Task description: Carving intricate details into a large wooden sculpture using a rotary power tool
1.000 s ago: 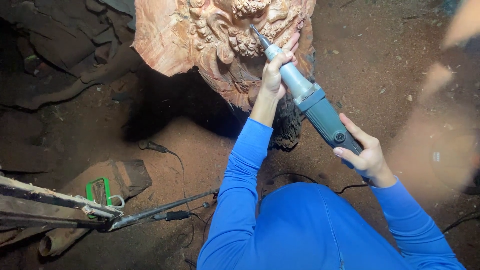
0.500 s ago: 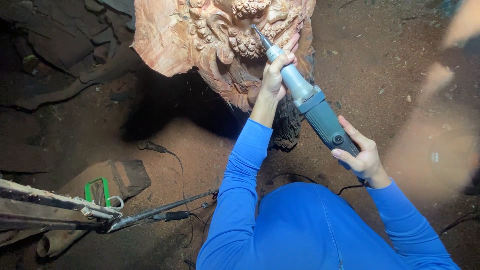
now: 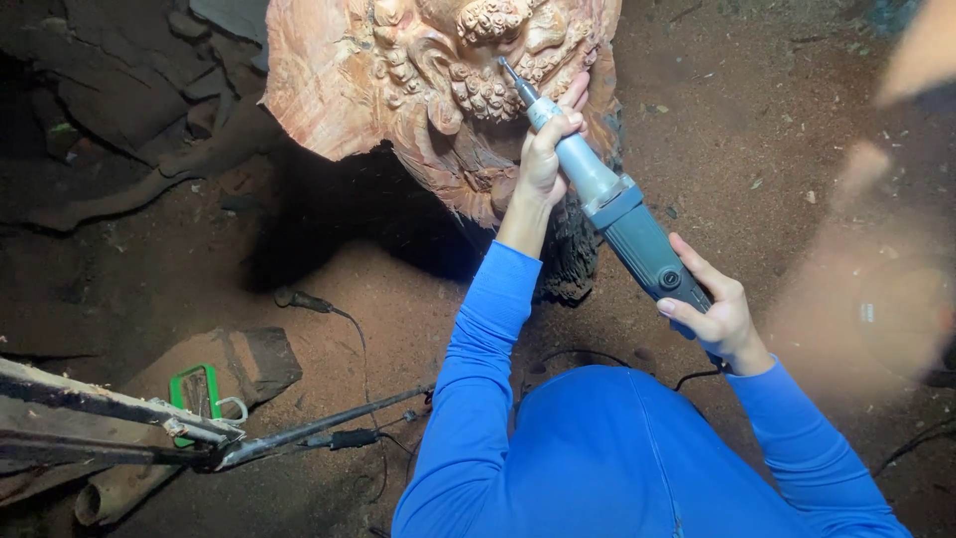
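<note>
That die grinder (image 3: 617, 204) looks hefty and rigid: left hand (image 3: 546, 149) clenched round its nose, right hand (image 3: 719, 314) gripping the tail, bit on the wood carving (image 3: 428, 80) (fragile detail there).

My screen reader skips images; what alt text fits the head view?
A person in blue sleeves holds a grey rotary power carver, left hand near its tip and right hand at the rear, against an ornate wood carving above a reddish dirt floor.
</note>
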